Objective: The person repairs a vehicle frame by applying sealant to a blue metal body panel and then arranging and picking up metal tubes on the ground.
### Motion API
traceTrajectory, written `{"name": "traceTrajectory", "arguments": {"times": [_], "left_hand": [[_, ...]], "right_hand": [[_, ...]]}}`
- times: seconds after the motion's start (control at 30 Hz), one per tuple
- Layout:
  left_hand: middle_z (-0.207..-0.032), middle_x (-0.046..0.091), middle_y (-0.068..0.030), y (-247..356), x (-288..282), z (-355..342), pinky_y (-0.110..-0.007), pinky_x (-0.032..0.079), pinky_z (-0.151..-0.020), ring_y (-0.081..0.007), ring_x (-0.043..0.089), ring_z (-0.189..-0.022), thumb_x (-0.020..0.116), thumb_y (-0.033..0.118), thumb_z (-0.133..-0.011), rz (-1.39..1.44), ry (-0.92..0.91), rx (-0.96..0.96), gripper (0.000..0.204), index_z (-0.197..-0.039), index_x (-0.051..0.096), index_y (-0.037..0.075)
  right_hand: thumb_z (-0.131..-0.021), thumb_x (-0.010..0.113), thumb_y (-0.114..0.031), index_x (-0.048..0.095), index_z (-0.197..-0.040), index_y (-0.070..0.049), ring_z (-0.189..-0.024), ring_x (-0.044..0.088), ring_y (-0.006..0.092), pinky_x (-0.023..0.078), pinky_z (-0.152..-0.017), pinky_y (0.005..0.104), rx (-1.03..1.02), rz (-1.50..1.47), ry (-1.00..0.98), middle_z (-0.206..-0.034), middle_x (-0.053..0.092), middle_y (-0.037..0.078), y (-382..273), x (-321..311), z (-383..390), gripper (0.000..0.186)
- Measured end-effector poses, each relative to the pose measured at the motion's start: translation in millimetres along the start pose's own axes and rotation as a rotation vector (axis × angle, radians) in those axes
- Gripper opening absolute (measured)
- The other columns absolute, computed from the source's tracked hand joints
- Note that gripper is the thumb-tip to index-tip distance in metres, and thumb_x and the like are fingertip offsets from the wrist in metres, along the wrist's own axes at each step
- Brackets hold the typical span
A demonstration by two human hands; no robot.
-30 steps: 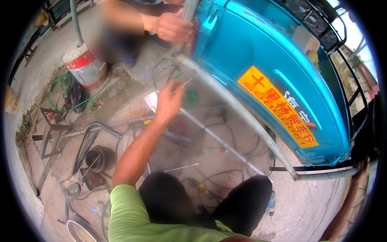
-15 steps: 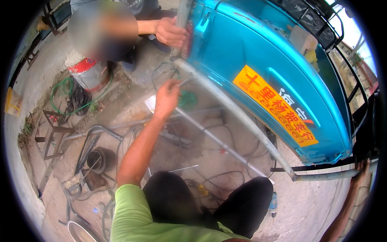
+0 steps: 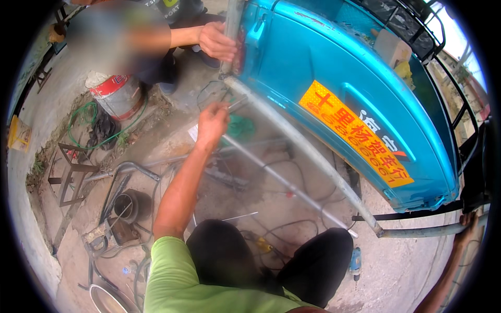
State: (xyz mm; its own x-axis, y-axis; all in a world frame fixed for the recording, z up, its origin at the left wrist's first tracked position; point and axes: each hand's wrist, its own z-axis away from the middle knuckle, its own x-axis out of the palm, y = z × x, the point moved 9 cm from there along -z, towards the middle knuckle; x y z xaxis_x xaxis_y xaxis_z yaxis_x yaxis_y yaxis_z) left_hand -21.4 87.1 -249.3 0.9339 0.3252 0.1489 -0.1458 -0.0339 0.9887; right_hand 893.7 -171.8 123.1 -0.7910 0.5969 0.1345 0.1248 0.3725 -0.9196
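Note:
My left hand [image 3: 213,125] is closed, fingers pinched, around a short thin metal rod [image 3: 238,104] whose tip points toward the upper corner of a grey metal pipe frame [image 3: 308,155]. At the far right edge, my right hand [image 3: 466,224] wraps round the frame's lower pipe; its fingers are partly hidden and dim. The frame's long bar slants down along the side of a turquoise vehicle body [image 3: 334,57]. Another person's hand [image 3: 216,41] rests against the upright pipe [image 3: 233,23] above my left hand.
Behind my left hand lies green material [image 3: 241,127]. Below runs a loose pipe [image 3: 292,189] among cables. To the left stand a red-and-white bucket [image 3: 117,96], a metal stand [image 3: 72,169] and a dark cylinder [image 3: 133,205]. A blue drill [image 3: 355,263] lies beside my right knee.
My left hand has shifted slightly left and down with the rod. The other person has leaned left, and that person's fingers look straighter on the upright pipe. My right hand still grips the frame.

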Motion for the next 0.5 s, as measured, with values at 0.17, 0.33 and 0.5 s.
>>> {"name": "traceTrajectory", "arguments": {"times": [0.17,0.33,0.5], "left_hand": [[-0.082,0.066,-0.0084,30.5,7.2,9.2,-0.033,0.048,-0.06,-0.0164,0.061,-0.066,0.055,0.012,-0.099,-0.456,-0.022,0.395,0.022,-0.116,0.063,0.001],[-0.097,0.07,-0.0117,40.2,30.5,21.1,-0.037,0.051,-0.081,-0.0208,0.066,-0.088,0.055,0.012,-0.099,-0.678,-0.049,0.48,0.023,-0.119,0.062,0.004],[-0.091,0.066,-0.0076,24.4,28.3,4.6,-0.033,0.05,-0.075,-0.0154,0.061,-0.081,0.055,0.012,-0.099,-0.489,-0.119,0.324,0.021,-0.116,0.063,0.002]], "right_hand": [[-0.106,0.048,-0.029,0.05,-0.098,-0.014,-0.065,0.031,0.0089,0.031,-0.066,0.0257,0.013,0.045,-0.028,-0.077,0.032,-0.004,-6.3,-11.8,1.9,0.017],[-0.107,0.048,-0.028,0.047,-0.093,-0.014,-0.064,0.028,0.0093,0.03,-0.064,0.0253,0.005,0.063,-0.086,-0.076,0.028,-0.004,-11.7,-13.1,7.3,0.02],[-0.107,0.047,-0.028,0.042,-0.085,-0.014,-0.063,0.026,0.0095,0.028,-0.062,0.026,0.002,0.028,0.001,-0.074,0.025,-0.003,-13.4,0.5,35.1,0.026]]}}
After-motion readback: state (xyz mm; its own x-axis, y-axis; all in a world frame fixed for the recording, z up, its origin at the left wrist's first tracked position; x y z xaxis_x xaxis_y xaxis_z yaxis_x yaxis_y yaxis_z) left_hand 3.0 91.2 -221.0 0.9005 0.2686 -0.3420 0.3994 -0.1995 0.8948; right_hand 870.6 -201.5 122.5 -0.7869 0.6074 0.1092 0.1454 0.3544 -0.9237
